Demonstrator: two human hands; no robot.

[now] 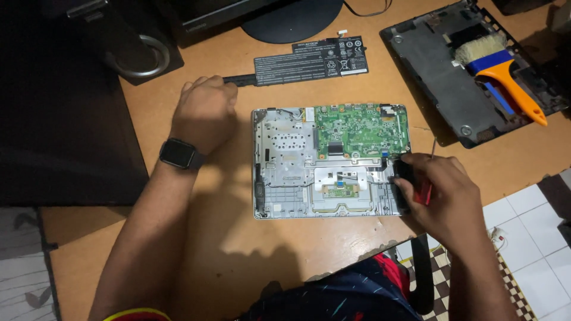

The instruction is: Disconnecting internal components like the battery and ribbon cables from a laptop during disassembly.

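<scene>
An opened laptop base (pixel 285 172) lies on the wooden desk, silver inside, with a green circuit board (pixel 360 131) in its upper right part. My right hand (pixel 443 199) is at the base's right edge, closed around a screwdriver with a red and black handle (pixel 423 191) and touching a black part there. My left hand (pixel 205 110), with a dark square watch (pixel 178 154) on the wrist, rests as a loose fist on the desk just left of the base, beside the end of a flat black battery pack (pixel 312 62).
A dark laptop bottom cover (pixel 440 83) lies at the upper right with a blue and orange brush (pixel 502 71) on it. A monitor stand (pixel 291 21) is at the top. A black speaker (pixel 140 50) stands at the upper left. White floor tiles show at the right.
</scene>
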